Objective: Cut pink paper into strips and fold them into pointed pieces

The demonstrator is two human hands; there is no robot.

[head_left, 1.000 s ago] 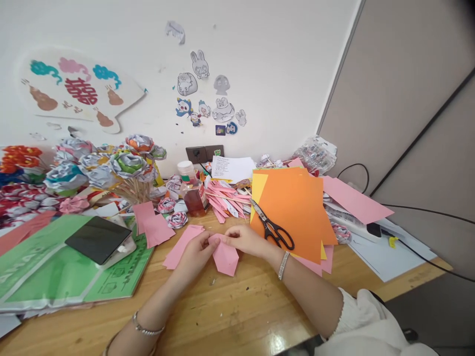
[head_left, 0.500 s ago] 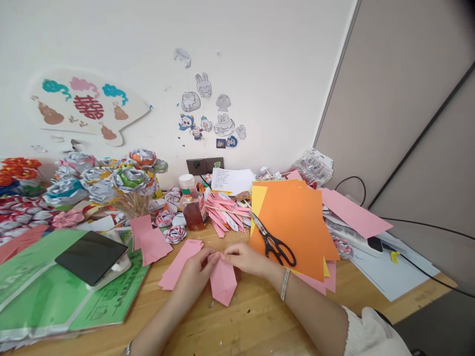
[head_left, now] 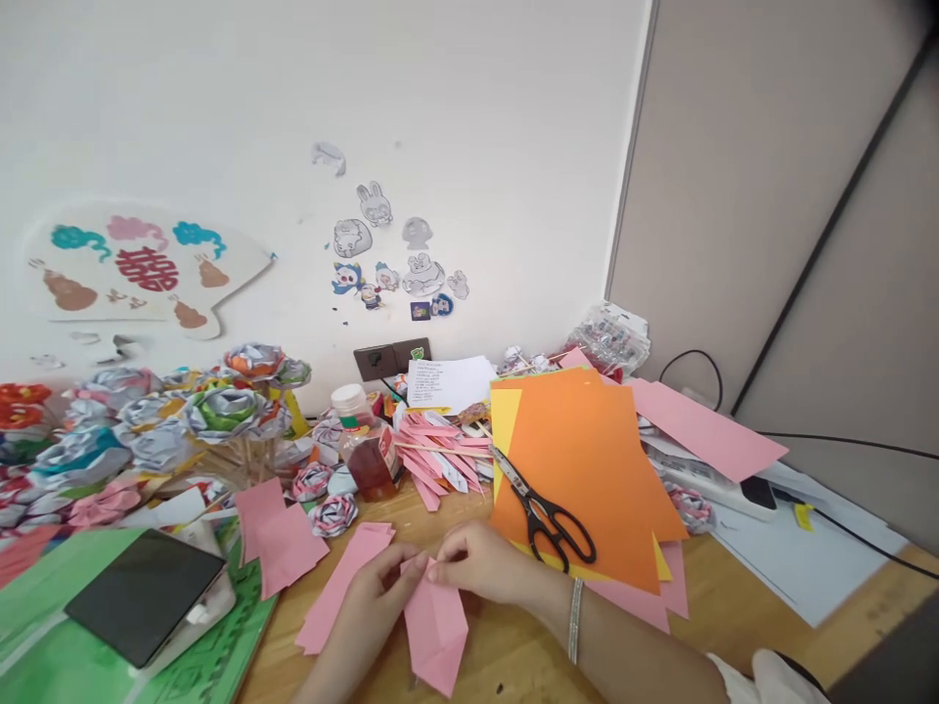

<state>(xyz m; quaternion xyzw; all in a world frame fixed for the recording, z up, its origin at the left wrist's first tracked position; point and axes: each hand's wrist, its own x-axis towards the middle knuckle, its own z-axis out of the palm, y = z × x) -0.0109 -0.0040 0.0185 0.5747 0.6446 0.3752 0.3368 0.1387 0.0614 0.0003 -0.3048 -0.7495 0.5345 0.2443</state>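
Observation:
A folded piece of pink paper (head_left: 438, 636) with a pointed lower end hangs between my two hands, low in the middle of the view. My left hand (head_left: 385, 596) pinches its top edge from the left, thumb over the paper. From the right, my right hand (head_left: 476, 567) pinches the same edge, its fingertips close to the left thumb. Flat pink paper strips (head_left: 344, 587) lie on the table just left of my left hand. Black-handled scissors (head_left: 543, 513) rest on orange paper (head_left: 579, 450) to the right of my right hand.
A bottle of amber liquid (head_left: 367, 455) stands beyond my hands, beside a pile of folded pink strips (head_left: 440, 450). Paper flowers (head_left: 220, 411) crowd the back left. A black tablet (head_left: 145, 596) lies on a green packet (head_left: 242, 645). A power strip (head_left: 734, 497) sits at the right.
The camera view has tilted up and shifted, so the table and hands appear lower. Both hands still pinch the pink paper at its top edge.

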